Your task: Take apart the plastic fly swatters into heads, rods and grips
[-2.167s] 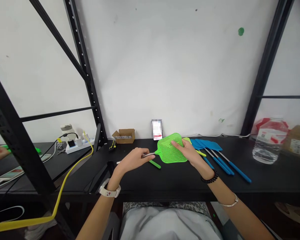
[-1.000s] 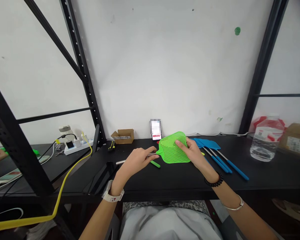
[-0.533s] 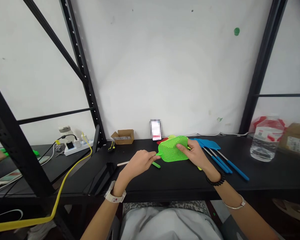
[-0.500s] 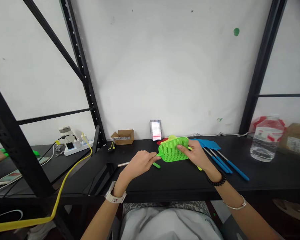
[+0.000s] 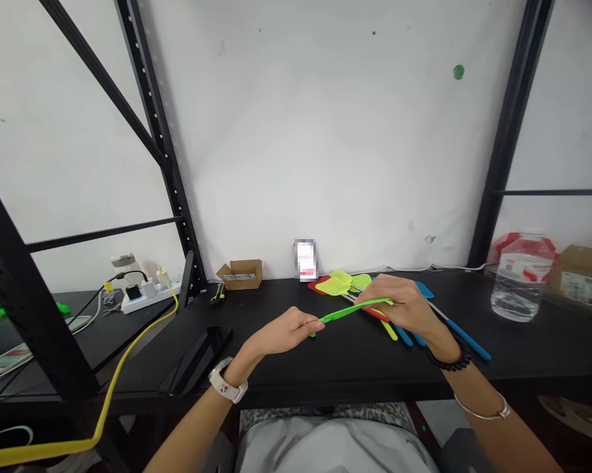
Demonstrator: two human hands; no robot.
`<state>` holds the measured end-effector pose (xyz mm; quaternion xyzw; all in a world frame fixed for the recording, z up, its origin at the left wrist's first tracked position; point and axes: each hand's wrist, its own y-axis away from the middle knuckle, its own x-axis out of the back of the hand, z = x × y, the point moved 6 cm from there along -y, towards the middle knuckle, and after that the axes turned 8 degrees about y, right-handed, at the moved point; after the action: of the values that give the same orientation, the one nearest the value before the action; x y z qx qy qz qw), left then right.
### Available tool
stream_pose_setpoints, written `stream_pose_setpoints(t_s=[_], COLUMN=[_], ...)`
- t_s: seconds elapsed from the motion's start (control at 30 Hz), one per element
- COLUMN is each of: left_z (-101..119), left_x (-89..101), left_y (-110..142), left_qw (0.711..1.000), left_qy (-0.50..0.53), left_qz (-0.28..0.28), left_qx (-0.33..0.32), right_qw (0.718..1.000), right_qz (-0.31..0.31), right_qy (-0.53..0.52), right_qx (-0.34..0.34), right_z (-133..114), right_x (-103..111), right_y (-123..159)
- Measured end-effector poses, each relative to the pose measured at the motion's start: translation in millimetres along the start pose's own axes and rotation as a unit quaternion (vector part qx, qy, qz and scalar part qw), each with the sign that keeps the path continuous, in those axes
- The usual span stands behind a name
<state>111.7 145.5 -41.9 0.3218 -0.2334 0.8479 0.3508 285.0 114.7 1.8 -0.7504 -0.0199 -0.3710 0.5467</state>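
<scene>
A bright green fly swatter (image 5: 347,310) is held edge-on above the black desk, so its mesh face barely shows. My left hand (image 5: 288,330) pinches it at the neck end, thumb on top. At the far end, my right hand (image 5: 399,302) grips the rim of its head. Behind my right hand lie other swatters: yellow-green ones (image 5: 334,284), a red one (image 5: 318,284) partly covered, and blue-handled ones (image 5: 467,338) to the right. The green handle is mostly hidden by my left hand.
A black tablet-like device (image 5: 202,358) lies left of my arm. Along the wall stand a small open carton (image 5: 241,279), a lit phone (image 5: 306,259) and a yellow-black cutter (image 5: 218,294). A large water bottle (image 5: 520,282) stands right; a yellow cable (image 5: 128,355) hangs left.
The green swatter has turned from face-on to edge-on. My right hand has moved from the mesh face to the far rim, slightly rightward. The other swatters are more exposed.
</scene>
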Motion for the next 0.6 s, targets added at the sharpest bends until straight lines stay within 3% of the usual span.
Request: stream_pose_setpoints(t_s=[0.2, 0.43, 0.6], left_z=[-3.3, -2.3, 15.3], left_x=[-15.2, -42.4, -64.4], left_y=[0.5, 10.6, 31.9], left_qw=[0.973, 0.881, 0.813], left_qy=[0.201, 0.423, 0.523], left_qz=[-0.095, -0.175, -0.221], left_qx=[0.062, 0.115, 0.126], right_qw=[0.999, 0.996, 0.984], right_qz=[-0.017, -0.054, -0.066], right_qy=[0.004, 0.019, 0.045], right_qx=[0.04, 0.067, 0.159], right_z=[-6.8, -17.0, -55.3], right_x=[13.0, 21.1, 45.5], right_y=[2.7, 5.4, 1.0])
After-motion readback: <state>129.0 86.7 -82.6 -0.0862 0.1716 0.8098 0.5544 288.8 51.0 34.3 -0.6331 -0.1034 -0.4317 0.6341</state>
